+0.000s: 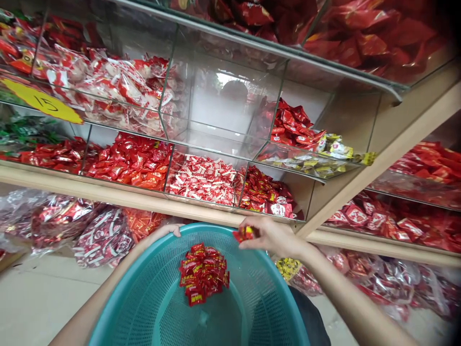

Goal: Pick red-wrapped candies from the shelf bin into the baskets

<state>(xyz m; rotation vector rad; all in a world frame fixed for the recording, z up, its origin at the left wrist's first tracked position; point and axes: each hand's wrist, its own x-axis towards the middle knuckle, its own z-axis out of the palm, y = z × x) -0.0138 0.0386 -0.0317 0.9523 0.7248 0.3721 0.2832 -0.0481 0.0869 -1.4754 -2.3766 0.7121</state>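
A teal plastic basket [144, 278] with mesh walls is in front of me, tilted toward the shelves. My left hand [167, 231] grips its far left rim, fingers curled over the edge. Inside lies a heap of small red wrapped candies [203, 274] with yellow lettering. Over the basket's far right rim, my right hand [264, 235] is closed around a few red and yellow wrapped candies [245, 234]. Just beyond that hand, a shelf compartment holds similar red and yellow candies [262, 190], with a few pink-and-white packets at its front.
Clear-walled compartments hold red-and-white candies [203, 180], red candies [133, 161] and yellow packets [324, 163]. A wooden post [389, 149] slants at right. Bagged sweets [104, 235] lie below the shelf. A yellow tag [43, 101] reads 15.
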